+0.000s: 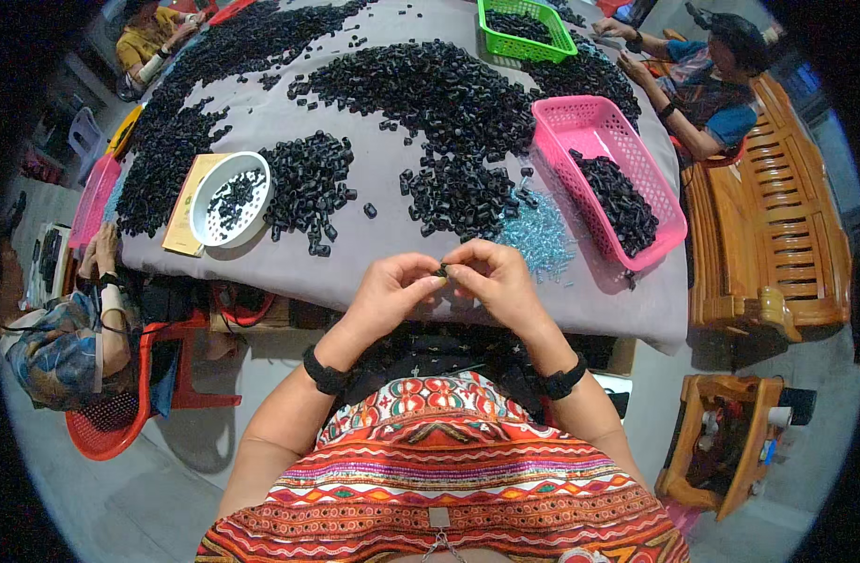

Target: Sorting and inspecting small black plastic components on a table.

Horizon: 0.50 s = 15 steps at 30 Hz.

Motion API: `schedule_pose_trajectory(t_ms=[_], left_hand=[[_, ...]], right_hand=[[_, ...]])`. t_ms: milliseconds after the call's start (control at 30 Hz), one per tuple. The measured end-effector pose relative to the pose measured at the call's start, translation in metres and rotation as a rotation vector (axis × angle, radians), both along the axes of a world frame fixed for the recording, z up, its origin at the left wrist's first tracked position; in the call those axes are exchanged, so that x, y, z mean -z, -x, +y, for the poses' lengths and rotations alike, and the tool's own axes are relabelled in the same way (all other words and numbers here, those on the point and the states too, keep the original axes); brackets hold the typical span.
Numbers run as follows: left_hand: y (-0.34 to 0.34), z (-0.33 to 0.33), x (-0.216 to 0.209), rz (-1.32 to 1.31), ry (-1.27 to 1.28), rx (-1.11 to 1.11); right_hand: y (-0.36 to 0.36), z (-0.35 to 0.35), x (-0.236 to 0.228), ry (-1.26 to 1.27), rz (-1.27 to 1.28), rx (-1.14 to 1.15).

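Observation:
Above the near edge of the table, my left hand [389, 287] and my right hand [499, 284] meet at the fingertips. Both are closed in a pinch on one small black plastic piece [441, 271], mostly covered by the fingers. Just beyond them lies a heap of similar black pieces [460, 192]. Small clear bluish tubes [540, 236] are scattered to the right of that heap. A second heap of black pieces [308, 183] sits to the left, against a white bowl [201, 218] with small black and white parts inside.
A pink basket [669, 225] of black pieces stands at the right, a green basket [563, 45] at the back. Under the bowl is a tan box [181, 220]. More black pieces [421, 84] cover the grey cloth [618, 300]. Other people sit left and right; a wooden bench [768, 216] is at right.

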<state>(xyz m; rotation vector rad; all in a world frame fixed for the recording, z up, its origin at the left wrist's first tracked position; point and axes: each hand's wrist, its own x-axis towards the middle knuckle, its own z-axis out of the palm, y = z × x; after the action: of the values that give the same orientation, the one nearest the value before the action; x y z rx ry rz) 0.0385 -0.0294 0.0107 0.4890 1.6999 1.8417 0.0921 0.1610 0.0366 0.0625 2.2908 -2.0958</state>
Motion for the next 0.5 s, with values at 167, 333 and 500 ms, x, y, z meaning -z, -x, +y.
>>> schedule_pose_trajectory(t_ms=[167,333,500], left_hand=[[0.002,0.001,0.002,-0.003,-0.012,-0.016],[0.005,0.004,-0.001,-0.032,-0.115,-0.055],[0.009,0.006,0.005,-0.072,-0.151,-0.089]], right_hand=[[0.002,-0.008,0.004,-0.294,0.258,0.101],[0.003,-0.011,0.002,-0.281,0.305,0.127],[0.000,-0.013,-0.025,-0.449,0.277,0.008]])
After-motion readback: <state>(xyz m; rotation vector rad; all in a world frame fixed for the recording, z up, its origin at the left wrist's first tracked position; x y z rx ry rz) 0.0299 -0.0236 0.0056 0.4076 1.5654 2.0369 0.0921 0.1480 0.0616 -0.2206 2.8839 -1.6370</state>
